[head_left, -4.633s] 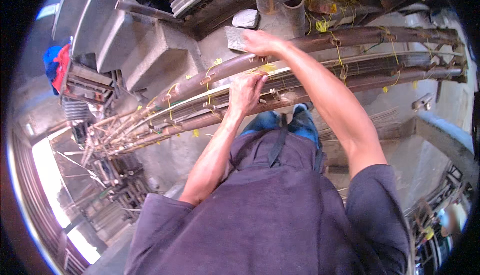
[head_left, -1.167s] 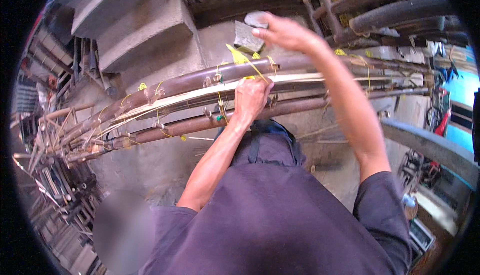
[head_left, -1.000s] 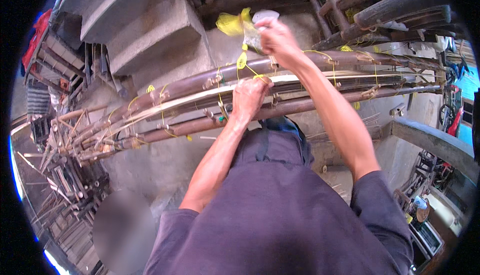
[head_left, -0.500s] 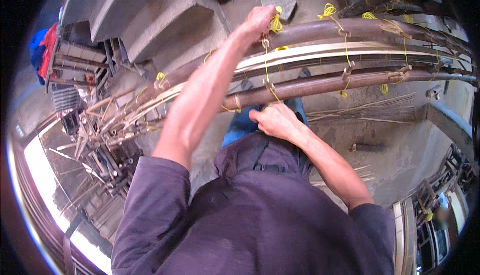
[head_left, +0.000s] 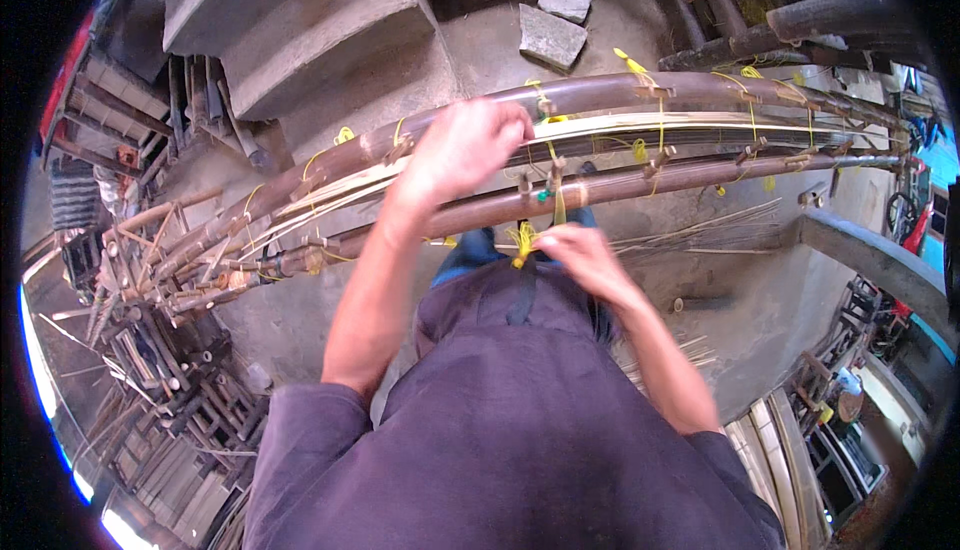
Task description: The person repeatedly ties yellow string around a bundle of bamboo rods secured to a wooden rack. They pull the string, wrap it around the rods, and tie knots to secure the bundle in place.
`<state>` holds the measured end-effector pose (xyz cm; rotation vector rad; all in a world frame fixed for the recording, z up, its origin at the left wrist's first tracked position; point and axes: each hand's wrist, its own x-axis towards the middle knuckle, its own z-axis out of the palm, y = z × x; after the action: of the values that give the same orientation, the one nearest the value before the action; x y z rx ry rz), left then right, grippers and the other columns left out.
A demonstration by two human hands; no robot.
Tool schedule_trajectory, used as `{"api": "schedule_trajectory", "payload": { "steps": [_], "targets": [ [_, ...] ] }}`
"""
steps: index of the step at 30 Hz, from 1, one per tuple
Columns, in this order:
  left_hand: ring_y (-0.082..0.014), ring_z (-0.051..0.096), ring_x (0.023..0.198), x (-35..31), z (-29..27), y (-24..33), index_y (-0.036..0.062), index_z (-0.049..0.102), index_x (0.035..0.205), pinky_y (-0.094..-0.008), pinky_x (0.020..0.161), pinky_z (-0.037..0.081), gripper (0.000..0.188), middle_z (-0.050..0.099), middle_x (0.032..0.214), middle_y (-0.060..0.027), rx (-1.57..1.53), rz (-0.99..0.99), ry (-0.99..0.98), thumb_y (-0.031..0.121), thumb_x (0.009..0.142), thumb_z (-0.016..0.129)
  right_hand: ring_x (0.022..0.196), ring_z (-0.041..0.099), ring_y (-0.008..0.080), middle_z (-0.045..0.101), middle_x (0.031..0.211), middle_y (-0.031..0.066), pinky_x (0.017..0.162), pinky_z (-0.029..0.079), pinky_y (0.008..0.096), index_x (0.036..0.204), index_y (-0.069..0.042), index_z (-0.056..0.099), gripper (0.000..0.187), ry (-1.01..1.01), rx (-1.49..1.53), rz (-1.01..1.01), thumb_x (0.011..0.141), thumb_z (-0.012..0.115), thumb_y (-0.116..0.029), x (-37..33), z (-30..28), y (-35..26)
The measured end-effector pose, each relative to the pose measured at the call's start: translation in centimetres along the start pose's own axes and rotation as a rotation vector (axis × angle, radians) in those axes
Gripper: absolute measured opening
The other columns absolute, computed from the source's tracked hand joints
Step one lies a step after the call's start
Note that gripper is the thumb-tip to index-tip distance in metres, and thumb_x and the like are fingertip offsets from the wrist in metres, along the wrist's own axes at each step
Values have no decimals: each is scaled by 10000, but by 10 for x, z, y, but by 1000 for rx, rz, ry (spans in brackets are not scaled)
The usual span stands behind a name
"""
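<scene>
Two long brown bamboo poles, a far one (head_left: 590, 92) and a near one (head_left: 450, 214), run crosswise before me, with pale split strips (head_left: 690, 120) between them. Yellow string (head_left: 661, 130) ties the poles together at several places, with small wooden pegs (head_left: 655, 160) along the near pole. My right hand (head_left: 590, 258) is closed, its fingertips pinching a yellow string bundle (head_left: 522, 244) on my side of the near pole. Over the strips and the far pole, my left hand (head_left: 465, 150) is curled and smeared by motion; what it holds, if anything, cannot be made out.
Concrete steps (head_left: 330, 60) rise at the far left, and two flat stones (head_left: 553, 35) lie beyond the poles. Bamboo frames and offcuts (head_left: 200, 370) crowd the left. Thin sticks (head_left: 700, 225) and a short bamboo piece (head_left: 700, 305) lie on the floor at right, near a concrete ledge (head_left: 875, 260).
My left hand has come back from the far pole toward me. The yellow bundle it was at is gone from there; a yellow bundle now shows at my right hand, and the view has shifted.
</scene>
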<state>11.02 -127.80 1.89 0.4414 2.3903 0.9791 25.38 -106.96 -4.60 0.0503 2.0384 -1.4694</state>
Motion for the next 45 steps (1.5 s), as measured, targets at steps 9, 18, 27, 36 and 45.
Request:
{"api": "schedule_trajectory", "payload": {
  "steps": [9, 18, 27, 36, 45],
  "targets": [
    [-358, 621, 940, -10, 85, -34, 42, 661, 1056, -429, 840, 476, 332, 654, 999, -199, 15, -47, 440, 303, 906, 520, 791, 629, 226, 631, 847, 132, 695, 503, 353, 1039, -27, 615, 239, -371, -692, -837, 869, 614, -194, 118, -40, -230],
    [-406, 614, 718, -7, 85, -26, 52, 678, 854, -478, 669, 477, 320, 629, 750, -218, 122, -144, 456, 324, 900, 516, 701, 564, 176, 556, 752, 53, 609, 460, 337, 943, -25, 560, 144, -166, 125, -380, 887, 530, -154, 115, -30, -103],
    [-112, 510, 676, 40, 8, 38, 21, 614, 891, -290, 651, 425, 384, 566, 729, -21, -314, 220, 346, 335, 991, 417, 714, 628, 374, 621, 717, 188, 643, 488, 492, 930, -91, 570, 126, -195, -277, -524, 819, 541, -143, 52, 26, -16],
    [-178, 623, 736, 138, 29, -99, 20, 632, 938, -318, 695, 487, 368, 657, 841, -89, -226, -195, 155, 364, 919, 502, 914, 572, 287, 600, 918, 88, 764, 472, 433, 987, -98, 660, 264, 231, -564, -655, 759, 634, -227, 34, -10, -63],
    [-154, 651, 884, 11, -55, -145, 59, 668, 1025, -311, 818, 493, 280, 694, 921, -71, -377, 73, 341, 272, 918, 521, 844, 592, 288, 580, 851, 96, 724, 491, 405, 908, -138, 702, 142, 547, -1051, -294, 800, 670, -224, 68, -15, -103]
  ]
}}
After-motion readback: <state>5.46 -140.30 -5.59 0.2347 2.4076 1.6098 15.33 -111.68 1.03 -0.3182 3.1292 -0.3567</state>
